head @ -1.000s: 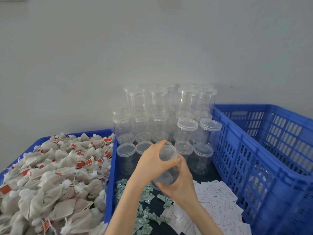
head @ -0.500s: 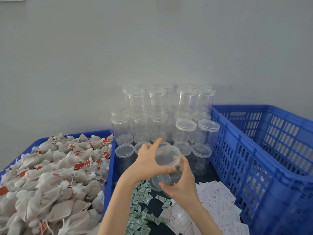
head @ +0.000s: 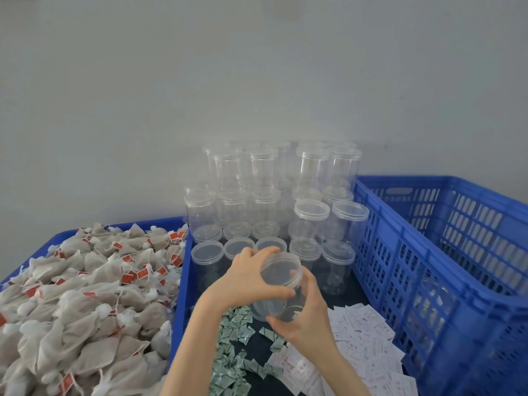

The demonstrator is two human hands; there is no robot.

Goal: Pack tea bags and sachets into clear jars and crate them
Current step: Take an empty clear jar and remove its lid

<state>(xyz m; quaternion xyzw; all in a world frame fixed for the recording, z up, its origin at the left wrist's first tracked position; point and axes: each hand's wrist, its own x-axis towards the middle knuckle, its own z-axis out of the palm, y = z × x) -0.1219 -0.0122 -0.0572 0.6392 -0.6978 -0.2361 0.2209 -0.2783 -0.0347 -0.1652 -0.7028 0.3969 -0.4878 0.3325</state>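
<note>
left hand (head: 251,277) gripped the lid (head: 281,268), lifting it slightly since a second earlier; right hand (head: 305,315) fingers clasped the clear jar (head: 271,305), ready for filling.

A clear round plastic jar (head: 276,292) is held tilted above the green sachets (head: 233,364): its lid is gripped by the left hand (head: 248,277), its body cupped by the right hand (head: 304,315). Stacked clear lidded jars (head: 274,195) are seen behind, grey mesh tea bags (head: 83,304) at left, a blue slatted plastic crate (head: 445,252) at right.
</note>
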